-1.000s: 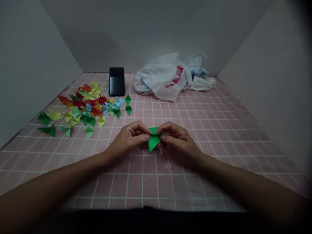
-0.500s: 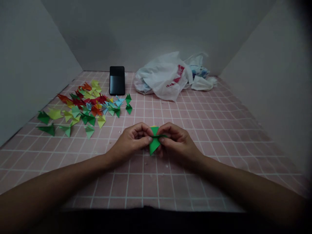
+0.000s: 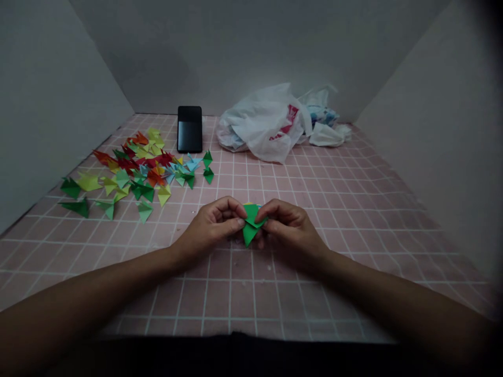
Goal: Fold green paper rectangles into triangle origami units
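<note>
A piece of green folded paper [image 3: 251, 225] is held just above the table, between my two hands. My left hand [image 3: 218, 222] pinches its left edge with thumb and forefinger. On the other side, my right hand [image 3: 288, 225] has thumb and fingertips closed on the right-hand flap. One point of the paper hangs downward and a flap sticks out to the right. Behind it, a bit of yellow [image 3: 247, 203] peeks out, mostly hidden.
Several folded paper pieces [image 3: 143, 187] in green, yellow, red, orange and blue lie in a cluster at left. A black phone [image 3: 189, 130] stands upright at the back. White plastic bags [image 3: 267, 123] lie beside it. Pale walls enclose the pink checked tablecloth [image 3: 220, 298].
The green paper has turned slightly, and its crosswise flap now shows a broader face, slanting down to the right. My right fingers have shifted a little along that flap.
</note>
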Demonstrator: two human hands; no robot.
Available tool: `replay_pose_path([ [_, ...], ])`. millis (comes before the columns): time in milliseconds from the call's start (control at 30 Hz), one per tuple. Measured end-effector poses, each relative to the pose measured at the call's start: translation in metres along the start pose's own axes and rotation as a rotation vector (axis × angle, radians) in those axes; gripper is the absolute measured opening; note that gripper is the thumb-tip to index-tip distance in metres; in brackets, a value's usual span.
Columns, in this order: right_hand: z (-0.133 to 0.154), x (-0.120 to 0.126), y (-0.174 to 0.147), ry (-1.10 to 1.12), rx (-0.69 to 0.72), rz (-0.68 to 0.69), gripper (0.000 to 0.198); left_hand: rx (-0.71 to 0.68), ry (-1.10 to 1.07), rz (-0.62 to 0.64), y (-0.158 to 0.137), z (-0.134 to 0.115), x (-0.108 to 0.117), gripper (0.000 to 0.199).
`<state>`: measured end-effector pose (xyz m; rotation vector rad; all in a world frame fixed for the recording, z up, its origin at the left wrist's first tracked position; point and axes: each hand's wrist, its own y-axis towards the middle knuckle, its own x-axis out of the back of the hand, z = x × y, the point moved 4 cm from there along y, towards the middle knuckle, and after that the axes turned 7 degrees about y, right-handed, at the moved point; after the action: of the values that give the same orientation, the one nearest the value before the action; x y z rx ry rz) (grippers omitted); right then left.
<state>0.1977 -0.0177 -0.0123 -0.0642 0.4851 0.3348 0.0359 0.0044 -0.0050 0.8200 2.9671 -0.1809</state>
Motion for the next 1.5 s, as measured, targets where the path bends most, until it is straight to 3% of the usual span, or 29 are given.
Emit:
replay_pose_path([
  [333,0.003,0.001,0.000,0.051,-0.022,-0.009,0.002,-0.150,0.053,0.024,-0.002,-0.010,-0.002,0.016],
  [600,0.002,0.000,0.001,0.024,0.000,0.023,0.005,-0.176,0.095,0.026,-0.004,-0.012,-0.003,0.014],
  [933,0.000,0.002,0.002,0.103,-0.049,0.032,0.002,-0.119,0.005,0.051,-0.003,-0.007,-0.002,0.013],
  [1167,-0.001,0.003,0.003,0.115,-0.073,0.035,0.004,-0.106,-0.025,0.000,-0.004,-0.001,0.000,0.014],
  [1500,-0.002,0.002,0.004,0.140,-0.073,0.041,0.005,-0.073,0.029,0.019,-0.001,-0.007,-0.003,0.022],
])
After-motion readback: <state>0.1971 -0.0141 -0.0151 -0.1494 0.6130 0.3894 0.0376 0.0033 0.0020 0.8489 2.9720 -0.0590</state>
